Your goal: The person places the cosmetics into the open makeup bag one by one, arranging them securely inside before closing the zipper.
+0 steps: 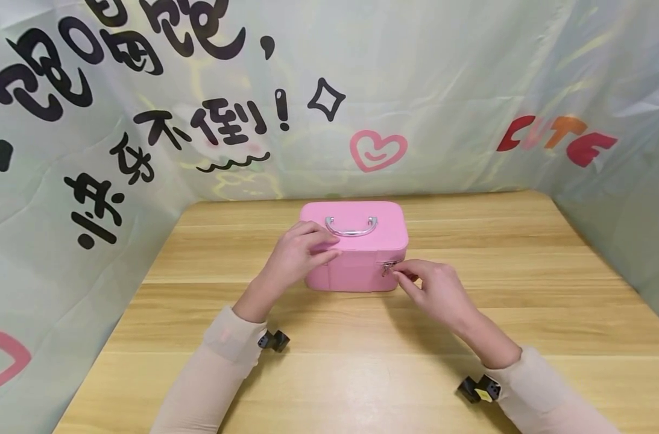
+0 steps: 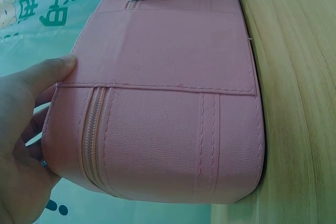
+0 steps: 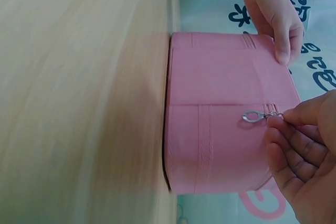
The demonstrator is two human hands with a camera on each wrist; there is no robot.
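Note:
A pink box-shaped case (image 1: 353, 271) with a silver handle (image 1: 352, 232) on its lid stands on the wooden table. My left hand (image 1: 296, 253) rests on the lid's front left edge, thumb at the front and fingers on top. At the front right, my right hand (image 1: 438, 289) pinches a metal zipper pull (image 1: 387, 267) between thumb and forefinger. In the right wrist view a silver loop (image 3: 253, 116) hangs from the pull beside the fingertips. The left wrist view shows the zipper (image 2: 92, 135) with its teeth closed along the case's left side.
The wooden table (image 1: 340, 374) spreads around the case on all sides. Behind it and to both sides hangs a pale cloth (image 1: 443, 78) printed with black lettering, a pink heart (image 1: 378, 150) and coloured letters. Small black cameras sit at both wrists.

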